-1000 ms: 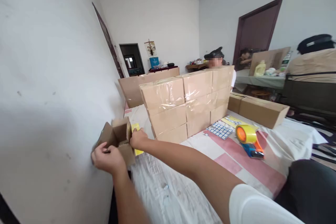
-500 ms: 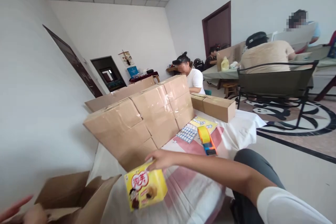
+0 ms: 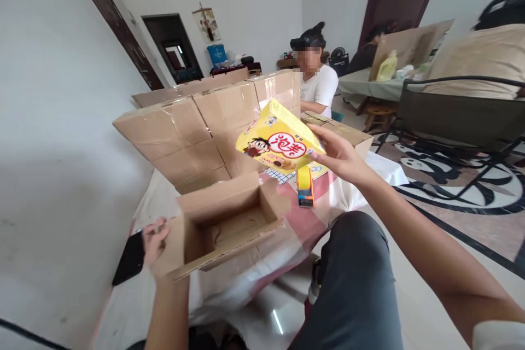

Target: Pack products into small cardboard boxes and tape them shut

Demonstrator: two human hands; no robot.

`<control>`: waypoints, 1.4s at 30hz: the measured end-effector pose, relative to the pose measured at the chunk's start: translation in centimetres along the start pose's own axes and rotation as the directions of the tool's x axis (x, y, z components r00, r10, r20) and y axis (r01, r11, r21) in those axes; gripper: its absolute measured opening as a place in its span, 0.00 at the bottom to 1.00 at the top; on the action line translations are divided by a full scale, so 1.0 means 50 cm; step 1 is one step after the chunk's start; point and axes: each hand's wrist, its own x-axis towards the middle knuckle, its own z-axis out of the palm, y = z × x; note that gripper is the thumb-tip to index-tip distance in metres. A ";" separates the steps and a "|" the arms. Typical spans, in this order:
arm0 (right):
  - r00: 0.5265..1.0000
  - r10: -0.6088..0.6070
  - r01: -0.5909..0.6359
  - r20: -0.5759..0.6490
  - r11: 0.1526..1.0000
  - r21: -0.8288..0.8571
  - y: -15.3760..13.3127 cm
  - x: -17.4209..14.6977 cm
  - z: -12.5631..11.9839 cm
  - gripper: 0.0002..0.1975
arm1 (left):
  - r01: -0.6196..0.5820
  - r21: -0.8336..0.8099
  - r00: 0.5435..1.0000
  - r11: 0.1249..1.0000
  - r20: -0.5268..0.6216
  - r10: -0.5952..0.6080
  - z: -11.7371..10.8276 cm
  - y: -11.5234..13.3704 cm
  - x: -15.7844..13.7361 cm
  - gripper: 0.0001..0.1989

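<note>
My right hand (image 3: pixel 338 154) grips the right end of a yellow snack box (image 3: pixel 283 139) with red lettering and a cartoon figure, holding it tilted in the air. Below and to the left of it is an open cardboard box (image 3: pixel 232 229), its flaps spread and nothing visible inside. My left hand (image 3: pixel 155 240) is closed on the left flap of that cardboard box. A tape dispenser (image 3: pixel 305 188) with a yellow roll lies on the table just under the snack box. Behind the snack box, sticker sheets (image 3: pixel 281 176) are partly hidden.
Joined cardboard boxes (image 3: pixel 176 136) form a wall across the table. A black phone-like slab (image 3: pixel 129 258) lies left of my left hand. Across the table sits a person in a white shirt (image 3: pixel 322 87). A folding chair (image 3: pixel 463 115) stands at the right.
The yellow box has risen off the table and turned in my right hand. The open cardboard box has come from the lower left onto the table, with my left hand on its flap.
</note>
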 end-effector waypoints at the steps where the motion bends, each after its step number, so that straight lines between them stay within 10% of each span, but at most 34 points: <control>1: 0.999 -0.011 0.012 0.051 1.000 -0.012 -0.016 -0.003 0.018 0.33 | 0.045 -0.050 0.999 0.998 -0.008 -0.045 0.009 -0.023 -0.009 0.16; 4: 0.956 -0.011 0.046 0.293 0.992 -0.116 -0.042 -0.013 0.096 0.28 | 0.174 -0.170 0.984 0.970 -0.007 -0.178 0.038 -0.084 -0.035 0.17; 9: 0.756 0.067 0.202 0.651 0.923 -0.329 -0.029 -0.030 0.233 0.25 | 0.271 -0.234 0.961 0.934 0.005 -0.278 0.041 -0.123 -0.060 0.15; 19: 0.570 0.445 0.130 0.691 0.782 -0.610 0.023 -0.029 0.284 0.13 | 0.284 -0.251 0.959 0.925 0.078 -0.273 0.021 -0.126 -0.067 0.11; 33: 0.570 0.462 0.151 0.680 0.754 -0.639 0.049 -0.049 0.268 0.12 | 0.248 -0.185 0.968 0.951 0.077 -0.237 0.019 -0.124 -0.063 0.11; 42: 0.656 0.346 0.129 0.670 0.824 -0.552 0.066 -0.066 0.262 0.19 | 0.250 -0.139 0.967 0.958 0.075 -0.242 0.029 -0.115 -0.067 0.10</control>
